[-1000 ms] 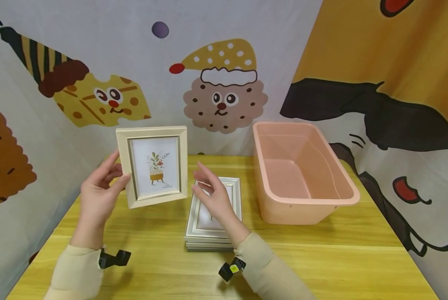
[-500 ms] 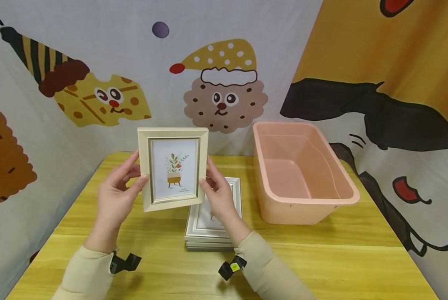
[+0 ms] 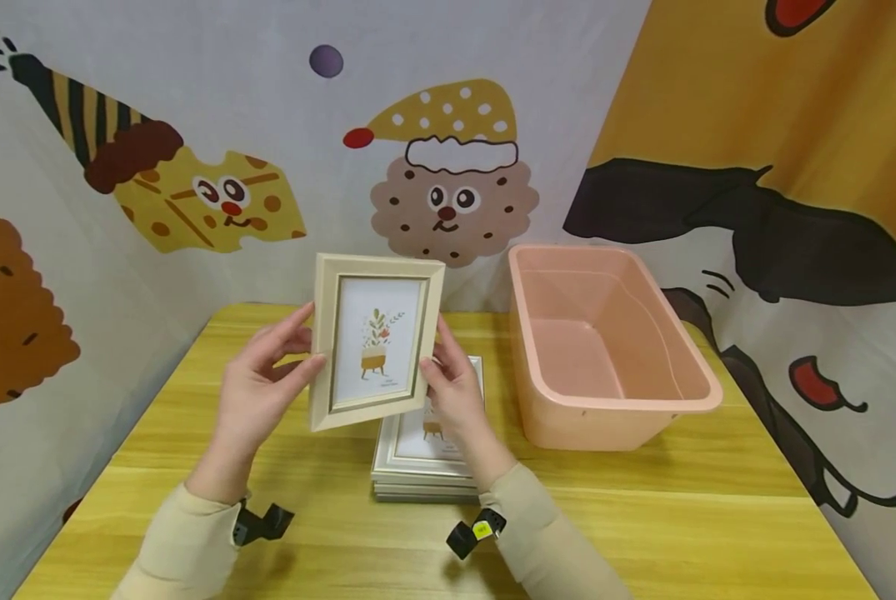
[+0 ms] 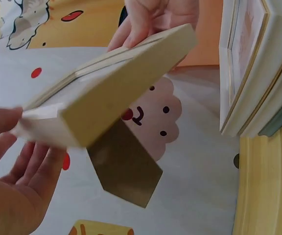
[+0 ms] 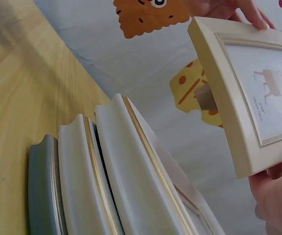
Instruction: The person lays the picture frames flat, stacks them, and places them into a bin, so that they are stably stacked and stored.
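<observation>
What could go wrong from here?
The cream frame is pinched only at its sides by the left hand and right hand, so it might slip onto the frame stack. Its brown stand juts out at the back and could snag when the frame is set down.

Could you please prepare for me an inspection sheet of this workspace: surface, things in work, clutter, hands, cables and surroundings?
Surface: wood-grain table.
Things in work: cream picture frame, held up, its back stand angled outward; three stacked frames, the lowest grey-blue; pink bin to their right.
Clutter: nothing seen.
Hands: left hand and right hand grip opposite sides of the cream picture frame; a black device on each wrist.
Cables: nothing seen.
Surroundings: cartoon-printed backdrop behind the table.
</observation>
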{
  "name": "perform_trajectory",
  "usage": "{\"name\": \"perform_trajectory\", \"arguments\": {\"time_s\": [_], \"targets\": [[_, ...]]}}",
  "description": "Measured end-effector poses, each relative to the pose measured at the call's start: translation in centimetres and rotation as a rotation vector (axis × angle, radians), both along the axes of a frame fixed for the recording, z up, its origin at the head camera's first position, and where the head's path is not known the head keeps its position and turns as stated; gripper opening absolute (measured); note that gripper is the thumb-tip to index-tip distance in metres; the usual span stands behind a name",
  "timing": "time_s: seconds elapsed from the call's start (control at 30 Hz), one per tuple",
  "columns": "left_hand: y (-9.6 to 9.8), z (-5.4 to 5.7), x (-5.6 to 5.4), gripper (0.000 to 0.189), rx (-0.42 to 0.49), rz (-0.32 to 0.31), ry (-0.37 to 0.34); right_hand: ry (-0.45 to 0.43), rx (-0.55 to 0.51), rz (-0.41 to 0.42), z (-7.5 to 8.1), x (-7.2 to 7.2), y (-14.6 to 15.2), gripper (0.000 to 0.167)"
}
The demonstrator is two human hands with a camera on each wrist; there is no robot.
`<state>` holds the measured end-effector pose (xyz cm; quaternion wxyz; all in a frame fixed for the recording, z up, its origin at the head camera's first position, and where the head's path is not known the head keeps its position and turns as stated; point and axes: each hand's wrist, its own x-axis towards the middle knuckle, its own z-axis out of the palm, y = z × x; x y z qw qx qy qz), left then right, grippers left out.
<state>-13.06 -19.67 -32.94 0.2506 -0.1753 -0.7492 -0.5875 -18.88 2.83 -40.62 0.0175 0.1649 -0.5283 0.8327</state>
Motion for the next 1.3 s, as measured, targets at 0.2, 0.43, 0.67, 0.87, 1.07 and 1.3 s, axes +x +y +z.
{"name": "perform_trajectory", "arguments": {"time_s": [0.2,0.43,0.67,0.87,1.07,1.3], "targets": [[-0.3,0.6,0.1,0.053,0.077,-0.131,0.064,-0.055,-0.098,0.045,-0.7,0.1,1.1,0.065],[-0.5,1.4,-0.2,0.047,0.043,-0.111,0.081,-0.079,-0.196,0.107,-1.8,-0.1,2.2,0.065],[-0.7,1.0,-0.7,0.055,-0.033,-0.151,-0.039,-0.054,-0.263,0.197,-2.3,0.0,2.8,0.066],[-0.3,0.2,-1.1,0.061,-0.051,-0.316,-0.077,-0.061,-0.331,0.259,-2.5,0.1,3.1,0.068],[0.3,-0.3,-1.1,0.067,-0.070,-0.359,-0.086,-0.054,-0.374,0.305,-2.7,0.0,3.3,0.066],[1.0,-1.1,-0.8,0.069,-0.038,-0.406,-0.086,-0.113,-0.400,0.282,-2.6,0.0,3.1,0.068]]}}
